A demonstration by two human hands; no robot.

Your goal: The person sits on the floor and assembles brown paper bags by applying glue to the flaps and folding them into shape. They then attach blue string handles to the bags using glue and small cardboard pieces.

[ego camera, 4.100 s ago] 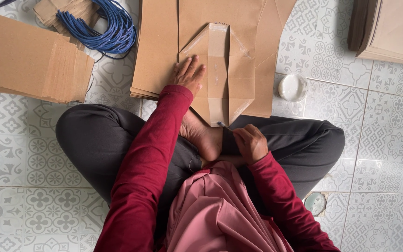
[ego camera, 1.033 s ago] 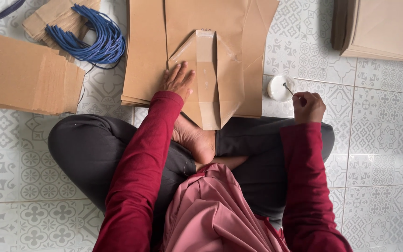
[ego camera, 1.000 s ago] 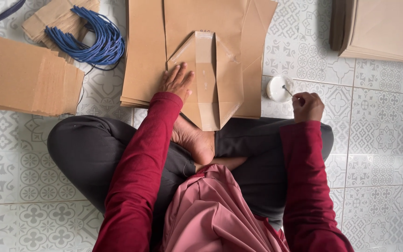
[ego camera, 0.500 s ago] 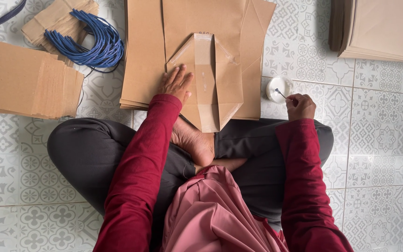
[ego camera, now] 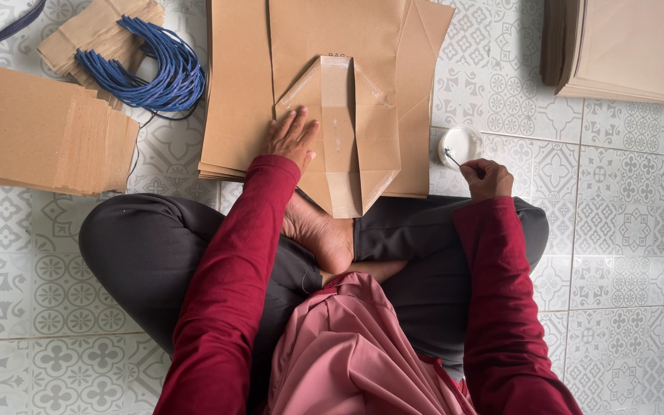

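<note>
A brown paper bag (ego camera: 340,131) lies flat on a stack of brown paper sheets (ego camera: 236,92) on the tiled floor, its bottom folds opened toward me. My left hand (ego camera: 290,138) presses flat on the bag's left side, fingers spread. My right hand (ego camera: 487,178) holds a thin stick (ego camera: 452,157) whose tip dips into a small white round pot (ego camera: 460,144) just right of the stack. I sit cross-legged in dark trousers and red sleeves.
A bundle of blue cord (ego camera: 151,65) lies on folded brown paper at the upper left. A thick pile of brown sheets (ego camera: 40,131) sits at the left. Another stack of paper bags (ego camera: 632,50) is at the upper right.
My right hand moved from my lap out to the right and up to the white pot, now holding the stick with its tip in the pot. My left hand stayed on the bag.
</note>
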